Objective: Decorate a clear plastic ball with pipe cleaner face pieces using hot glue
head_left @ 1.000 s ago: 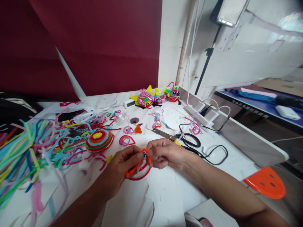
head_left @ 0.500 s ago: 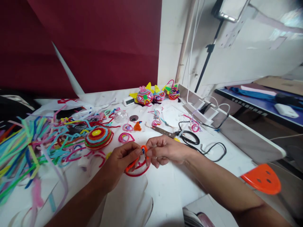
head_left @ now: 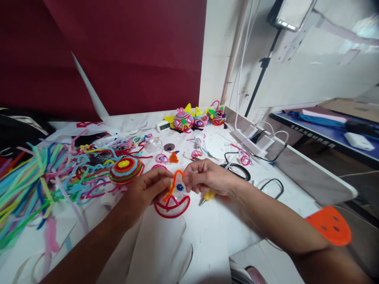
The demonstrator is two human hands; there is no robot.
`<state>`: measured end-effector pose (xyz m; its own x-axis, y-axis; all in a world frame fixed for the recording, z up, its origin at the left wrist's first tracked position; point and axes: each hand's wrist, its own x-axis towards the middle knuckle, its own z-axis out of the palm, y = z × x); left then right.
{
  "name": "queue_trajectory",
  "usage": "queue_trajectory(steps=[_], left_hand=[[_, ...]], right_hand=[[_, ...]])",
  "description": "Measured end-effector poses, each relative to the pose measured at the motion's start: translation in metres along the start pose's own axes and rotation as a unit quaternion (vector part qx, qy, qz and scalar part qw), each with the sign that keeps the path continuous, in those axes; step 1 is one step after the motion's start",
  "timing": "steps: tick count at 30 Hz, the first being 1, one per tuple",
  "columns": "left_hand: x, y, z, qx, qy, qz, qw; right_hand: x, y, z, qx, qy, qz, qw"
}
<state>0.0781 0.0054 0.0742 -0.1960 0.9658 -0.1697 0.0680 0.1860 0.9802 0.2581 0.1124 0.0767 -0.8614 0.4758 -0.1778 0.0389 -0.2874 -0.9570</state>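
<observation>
My left hand [head_left: 151, 187] pinches one end of an orange pipe cleaner [head_left: 179, 172]. The fingers of my right hand [head_left: 209, 175] are closed on its other end, and the middle bends up in an arch. Just below it shows a small dark blue oval piece [head_left: 180, 187]. A red pipe-cleaner crescent [head_left: 172, 216] lies under my hands; whether it is joined to the blue piece I cannot tell. Partly under my right wrist is a yellow glue gun [head_left: 209, 196] with a metal tip. Scissors with black handles [head_left: 241, 172] are half hidden behind that hand.
Loose pipe cleaners [head_left: 32, 189] are heaped at the left, beside a striped coiled dome [head_left: 126, 170]. Several colourful pipe-cleaner figures [head_left: 182, 120] stand at the back. White plugs and cables [head_left: 259, 142] lie along the table's right rim. An orange stool [head_left: 331, 225] stands at the right.
The orange pipe cleaner has opened from a small loop into a wider arch, raised a little. My right hand has moved up slightly, and the yellow glue gun now shows below it.
</observation>
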Motion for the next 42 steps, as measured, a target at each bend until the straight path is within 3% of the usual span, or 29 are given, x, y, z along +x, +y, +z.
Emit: queue_trajectory(steps=[6, 11, 17, 18, 20, 22, 24, 33, 38, 42], left_hand=[[0.000, -0.012, -0.025, 0.164, 0.124, 0.129, 0.970], [-0.006, -0.033, -0.031, 0.354, 0.100, 0.190, 0.910], [-0.005, -0.066, -0.038, 0.462, 0.034, 0.210, 0.861], [-0.005, -0.070, -0.039, 0.473, 0.027, 0.207, 0.856], [-0.004, -0.076, -0.041, 0.487, 0.018, 0.199, 0.850], [-0.004, -0.080, -0.041, 0.488, 0.016, 0.191, 0.852], [-0.004, -0.083, -0.039, 0.482, 0.017, 0.183, 0.857], [-0.007, -0.083, -0.025, 0.425, 0.053, 0.162, 0.889], [-0.010, -0.076, -0.023, 0.322, 0.066, 0.113, 0.938], [-0.012, -0.067, -0.024, 0.164, 0.074, 0.071, 0.981]], right_hand=[[0.030, -0.011, -0.014, -0.101, 0.045, 0.007, 0.994], [0.051, -0.008, -0.028, -0.246, 0.083, 0.006, 0.966], [0.019, 0.000, -0.010, -0.444, 0.121, -0.068, 0.885], [0.011, 0.003, -0.004, -0.484, 0.113, -0.081, 0.864], [-0.001, 0.011, 0.007, -0.605, 0.086, -0.113, 0.784], [-0.007, 0.022, 0.016, -0.676, 0.076, -0.121, 0.723], [-0.009, 0.033, 0.023, -0.697, 0.082, -0.112, 0.703], [-0.003, 0.053, 0.032, -0.709, 0.087, -0.135, 0.686], [-0.008, 0.058, 0.034, -0.701, 0.106, -0.163, 0.686], [-0.012, 0.060, 0.036, -0.699, 0.128, -0.210, 0.672]])
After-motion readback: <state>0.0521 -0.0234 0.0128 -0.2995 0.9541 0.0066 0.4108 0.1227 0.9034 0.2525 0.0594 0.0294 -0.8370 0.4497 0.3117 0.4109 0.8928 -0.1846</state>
